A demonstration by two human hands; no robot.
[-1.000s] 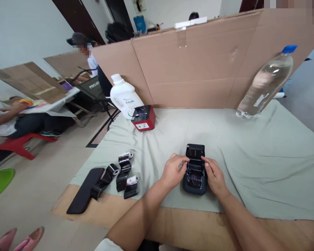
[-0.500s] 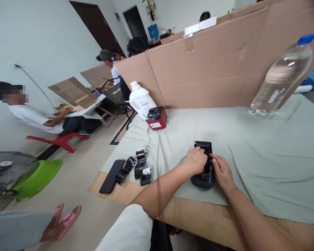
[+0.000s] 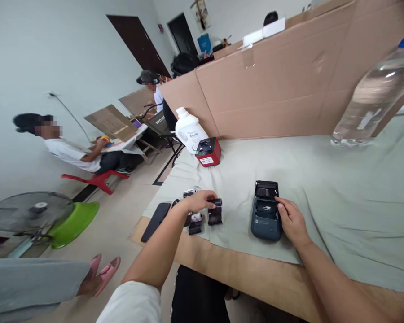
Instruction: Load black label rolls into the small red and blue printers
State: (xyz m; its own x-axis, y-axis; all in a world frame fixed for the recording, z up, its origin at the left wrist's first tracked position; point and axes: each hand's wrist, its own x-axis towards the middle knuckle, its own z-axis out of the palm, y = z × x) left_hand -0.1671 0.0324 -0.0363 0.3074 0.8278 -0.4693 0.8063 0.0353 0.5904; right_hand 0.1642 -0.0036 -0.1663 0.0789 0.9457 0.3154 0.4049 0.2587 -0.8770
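My left hand (image 3: 204, 200) is closed on a roll of glossy black film (image 3: 215, 217), whose loose end hangs toward the cloth. Partly behind that hand and forearm lie several more rolls, among them a small roll with a white core (image 3: 196, 217). At the right, a dark blue-grey portable label printer (image 3: 266, 226) stands with its black lid (image 3: 266, 189) raised and its roll bay exposed. My right hand (image 3: 291, 220) pinches the printer's right edge near the lid hinge. A black phone (image 3: 155, 222) lies left of the rolls.
A red and black box-shaped device (image 3: 208, 153) stands before a white jug (image 3: 189, 130). A cardboard screen (image 3: 272, 94) runs along the back. The large water bottle (image 3: 373, 96) is at far right. People sit at the left; a fan (image 3: 37, 215) stands on the floor.
My left hand has left the printer and moved left to the rolls, where it now grips one. The printer's bay is now uncovered to view. The camera view has shifted slightly.
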